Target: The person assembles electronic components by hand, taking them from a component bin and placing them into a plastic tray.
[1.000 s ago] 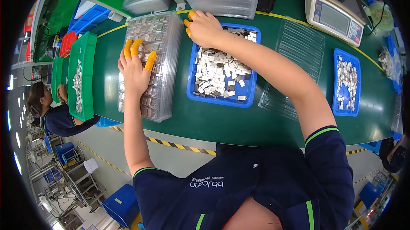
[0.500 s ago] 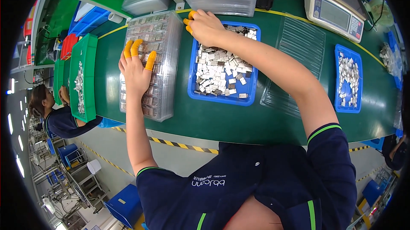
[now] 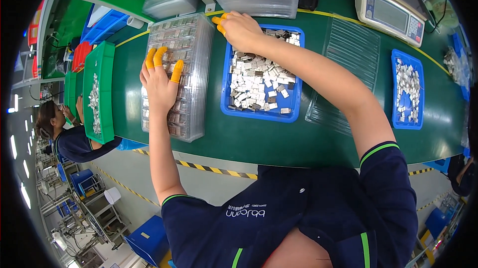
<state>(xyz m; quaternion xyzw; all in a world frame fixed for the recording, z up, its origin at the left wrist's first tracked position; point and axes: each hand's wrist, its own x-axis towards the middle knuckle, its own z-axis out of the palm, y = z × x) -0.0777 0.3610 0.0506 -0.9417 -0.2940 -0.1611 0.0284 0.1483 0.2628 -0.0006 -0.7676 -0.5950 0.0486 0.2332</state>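
Left hand (image 3: 162,87) palm down, fingers spread; right hand (image 3: 241,32) fingers bent, pointing left (right arm (image 3: 318,79) slanting inward)

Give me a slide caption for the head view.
Left hand with yellow finger cots on a stack of clear plastic trays; right hand near a blue plastic tray of small silvery rectangular pieces.

There are two blue trays (image 3: 261,115) of metal parts (image 3: 249,86), two green trays (image 3: 106,98) at left, one scale (image 3: 391,13) far right.

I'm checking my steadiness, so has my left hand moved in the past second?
No, your left hand shows no visible shift either way against the clear tray stack beneath it.
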